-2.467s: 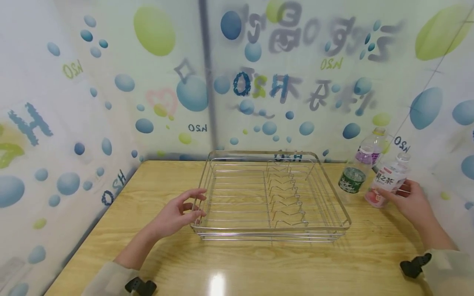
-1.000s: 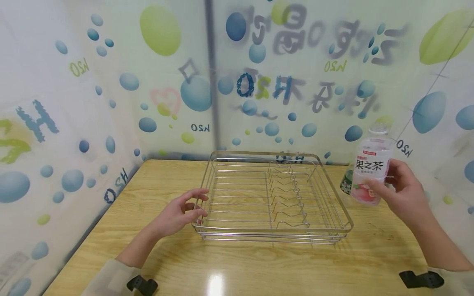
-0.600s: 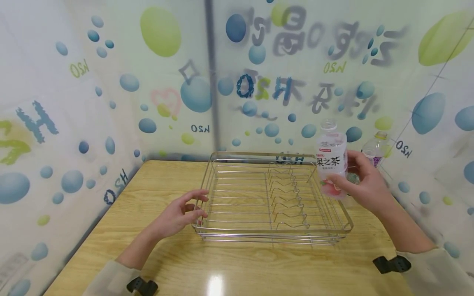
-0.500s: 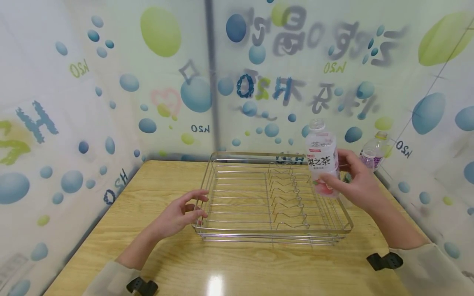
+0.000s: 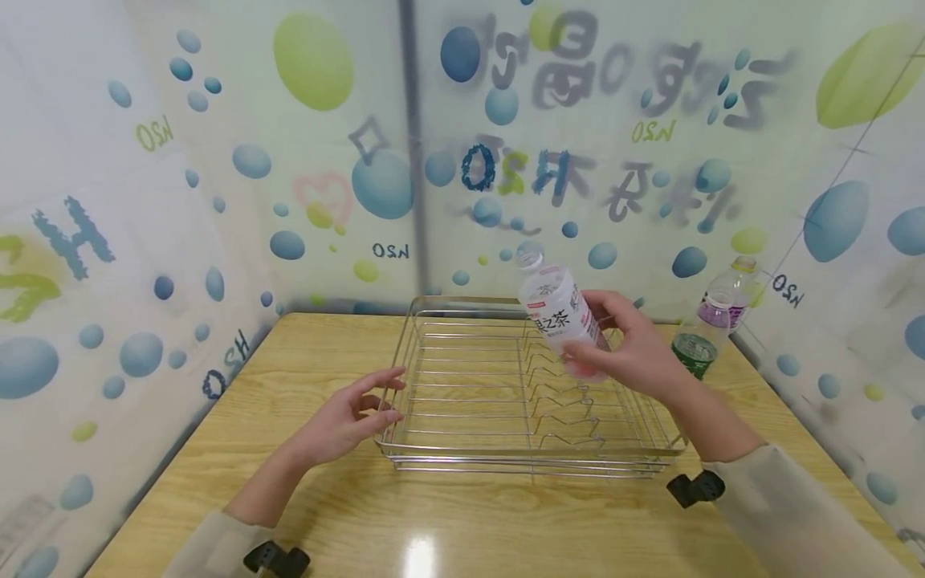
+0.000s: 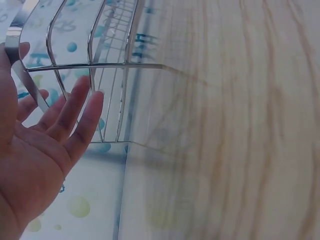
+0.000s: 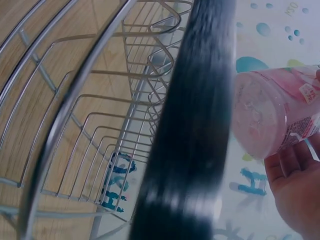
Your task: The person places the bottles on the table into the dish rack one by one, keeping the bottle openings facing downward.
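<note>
My right hand (image 5: 621, 349) grips a clear bottle with a white and pink label (image 5: 560, 317), tilted with its cap to the upper left, above the right half of a wire dish rack (image 5: 462, 449). In the right wrist view the pink bottom of the bottle (image 7: 265, 115) sits in my right hand (image 7: 295, 190) above the rack (image 7: 75, 100). My left hand (image 5: 354, 413) rests with straight fingers against the rack's front left corner. In the left wrist view my left hand (image 6: 45, 140) lies open beside the rack's wires (image 6: 95, 65).
The rack sits on a wooden table (image 5: 462, 522). A green-labelled bottle (image 5: 692, 353) and a purple-labelled bottle (image 5: 723, 305) stand at the table's far right corner. Printed walls close in the back and both sides. A dark blurred bar (image 7: 190, 140) crosses the right wrist view.
My right hand lifted the pink-labelled bottle from beside the other bottles and carried it left over the rack, tilting it. The left hand stayed at the rack's corner.
</note>
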Action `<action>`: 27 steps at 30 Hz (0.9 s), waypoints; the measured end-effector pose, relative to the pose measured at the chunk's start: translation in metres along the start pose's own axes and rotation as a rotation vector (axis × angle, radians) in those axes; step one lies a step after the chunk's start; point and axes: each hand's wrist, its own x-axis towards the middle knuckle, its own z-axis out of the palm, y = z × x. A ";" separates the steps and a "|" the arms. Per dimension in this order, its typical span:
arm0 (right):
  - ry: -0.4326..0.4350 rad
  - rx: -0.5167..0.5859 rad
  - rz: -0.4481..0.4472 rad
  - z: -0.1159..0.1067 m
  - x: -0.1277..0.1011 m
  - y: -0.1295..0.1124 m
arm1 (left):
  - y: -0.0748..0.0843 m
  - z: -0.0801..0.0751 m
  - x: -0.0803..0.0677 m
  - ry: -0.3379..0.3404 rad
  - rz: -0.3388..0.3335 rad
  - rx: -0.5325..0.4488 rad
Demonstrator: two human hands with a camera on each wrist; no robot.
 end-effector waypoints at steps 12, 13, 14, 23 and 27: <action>-0.081 -0.085 -0.051 0.016 0.014 -0.007 | 0.013 -0.009 0.005 0.130 0.090 0.175; -0.084 -0.093 -0.060 0.017 0.014 -0.007 | 0.016 -0.009 0.008 0.144 0.104 0.178; -0.088 -0.098 -0.067 0.017 0.015 -0.008 | 0.020 -0.010 0.011 0.156 0.121 0.182; -0.121 -0.228 -0.121 0.024 0.017 -0.015 | 0.068 -0.007 0.047 0.177 0.225 0.226; -0.136 -0.305 -0.145 0.027 0.018 -0.019 | 0.092 0.000 0.066 0.129 0.256 0.241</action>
